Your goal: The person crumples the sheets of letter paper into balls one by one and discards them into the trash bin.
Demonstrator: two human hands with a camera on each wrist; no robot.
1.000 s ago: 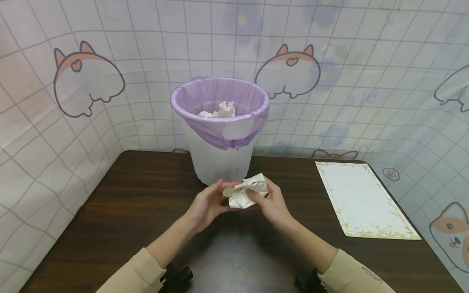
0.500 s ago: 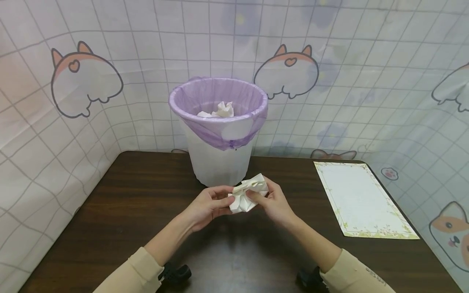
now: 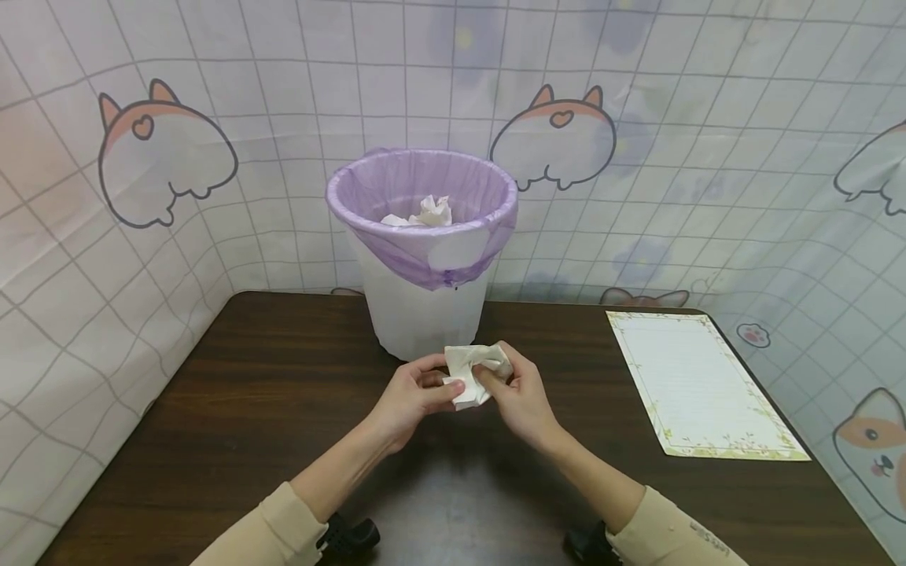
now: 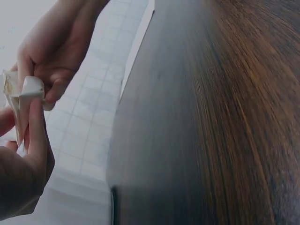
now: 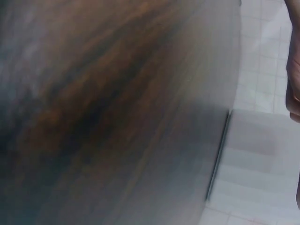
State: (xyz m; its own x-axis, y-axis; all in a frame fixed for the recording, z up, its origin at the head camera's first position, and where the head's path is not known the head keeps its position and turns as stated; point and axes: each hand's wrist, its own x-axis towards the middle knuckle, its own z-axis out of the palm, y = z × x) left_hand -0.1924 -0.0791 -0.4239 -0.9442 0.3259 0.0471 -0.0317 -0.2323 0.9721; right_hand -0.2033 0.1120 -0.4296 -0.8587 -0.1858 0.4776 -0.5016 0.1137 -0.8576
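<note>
In the head view, both hands meet at a small wad of folded, crumpled white paper (image 3: 462, 360) in front of the bin. My left hand (image 3: 410, 398) pinches its left side, thumb on the near face and fingers behind. My right hand (image 3: 525, 401) grips the right end, its thumb pressed into the folds. The left wrist view shows the paper (image 4: 29, 91) held between both hands above the table, a yellowish patch on one flap. In the right wrist view only part of a hand (image 5: 294, 79) shows at the edge.
Behind the hands stands a white bin (image 3: 425, 314) with a purple liner (image 3: 340, 192), crumpled white paper (image 3: 433, 212) inside. A flat sheet with a floral border (image 3: 708, 385) lies at the right of the dark wooden table (image 3: 233, 440). A patterned cloth (image 3: 297, 110) hangs around.
The left fingers, spread around the paper's left side one second ago, now pinch it with the thumb in front. A rounded flap at the left has been tucked in, and the paper's folds have shifted.
</note>
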